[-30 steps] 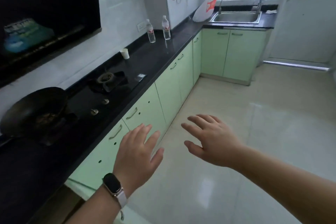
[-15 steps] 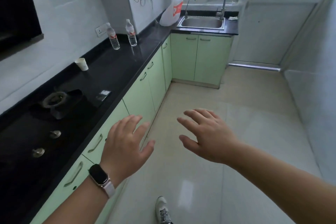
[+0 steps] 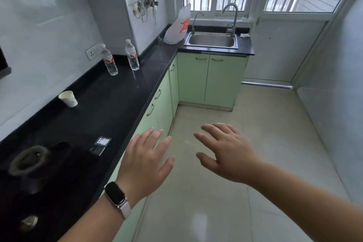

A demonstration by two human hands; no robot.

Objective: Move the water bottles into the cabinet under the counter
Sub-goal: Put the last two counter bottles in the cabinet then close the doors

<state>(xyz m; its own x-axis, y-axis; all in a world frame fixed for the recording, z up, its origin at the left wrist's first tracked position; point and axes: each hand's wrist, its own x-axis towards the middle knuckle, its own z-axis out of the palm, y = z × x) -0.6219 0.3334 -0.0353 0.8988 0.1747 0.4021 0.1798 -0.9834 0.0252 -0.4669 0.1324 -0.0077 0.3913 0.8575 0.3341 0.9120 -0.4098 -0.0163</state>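
Note:
Two clear water bottles with red-and-white labels stand upright on the black counter (image 3: 121, 96), far ahead on the left: one (image 3: 109, 60) near the wall socket, the other (image 3: 132, 55) to its right. Pale green cabinet doors (image 3: 164, 102) run under the counter, all shut. My left hand (image 3: 144, 160), with a watch on its wrist, hovers palm down beside the counter's front edge, fingers spread and holding nothing. My right hand (image 3: 227, 153) floats over the floor, likewise spread and holding nothing. Both hands are well short of the bottles.
A white paper cup (image 3: 68, 99) stands on the counter nearer to me. A gas burner (image 3: 27, 160) and knobs sit at the near left. A white plastic bag (image 3: 177, 26) leans beside the steel sink (image 3: 211, 39) at the far end. Pale tiled floor (image 3: 245, 127) stretches ahead.
The view has advanced along the counter: the wok has left the frame and the bottles appear closer. Both hands stay spread and hold nothing.

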